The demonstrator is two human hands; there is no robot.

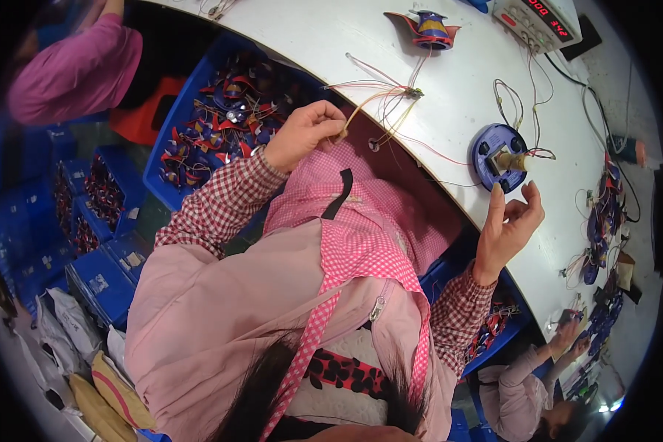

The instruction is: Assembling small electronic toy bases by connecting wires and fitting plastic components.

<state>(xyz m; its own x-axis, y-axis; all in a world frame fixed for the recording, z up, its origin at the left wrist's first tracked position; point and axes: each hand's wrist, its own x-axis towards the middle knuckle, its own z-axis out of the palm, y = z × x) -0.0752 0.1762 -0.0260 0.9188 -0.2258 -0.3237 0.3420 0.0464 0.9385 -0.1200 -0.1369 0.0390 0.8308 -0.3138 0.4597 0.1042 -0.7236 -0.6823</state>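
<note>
Over the table's near edge, my left hand (302,138) is closed in a pinch on the end of a yellowish wire (362,104). That wire runs to a small circuit board (414,93) with several thin red, yellow and dark wires fanning out from it. On the right, my right hand (505,232) has its fingers apart and holds nothing. Its fingertips are close to a round blue plastic housing (485,149) lying on the white table. A tan cylindrical piece (510,161) stands out from that housing, with dark and red wires around it.
A blue, red and yellow part (432,31) sits at the table's far side, near a white power supply (538,23). Left of me stands a blue crate (159,158) of similar parts. Two people (77,70) work nearby, another (519,390) at lower right.
</note>
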